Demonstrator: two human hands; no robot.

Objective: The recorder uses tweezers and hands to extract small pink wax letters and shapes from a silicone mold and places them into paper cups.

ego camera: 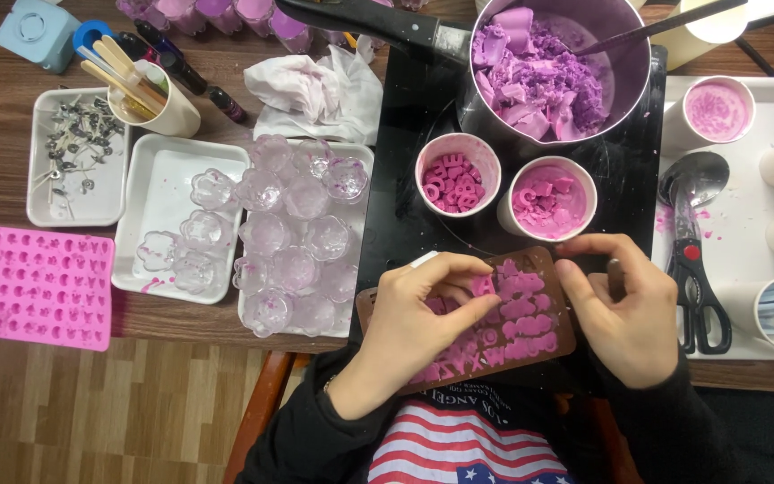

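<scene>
I hold a brown silicone mould (539, 309) filled with pink wax letters over the table's near edge. My left hand (423, 314) rests on the mould's left half, thumb and forefinger pinching a small pink wax piece (481, 287). My right hand (624, 309) grips the mould's right edge. Just beyond the mould stand two white cups, one (458, 175) holding dark pink letter shapes, the other (551, 197) with lighter pink pieces.
A steel pot of purple wax chunks (553, 63) sits on a black hob (405, 179). Clear flower-shaped holders (293, 233) fill white trays at left. A pink mould (36, 287), a wick tray (73, 152), a spoon and scissors (692, 269) and cups also lie about.
</scene>
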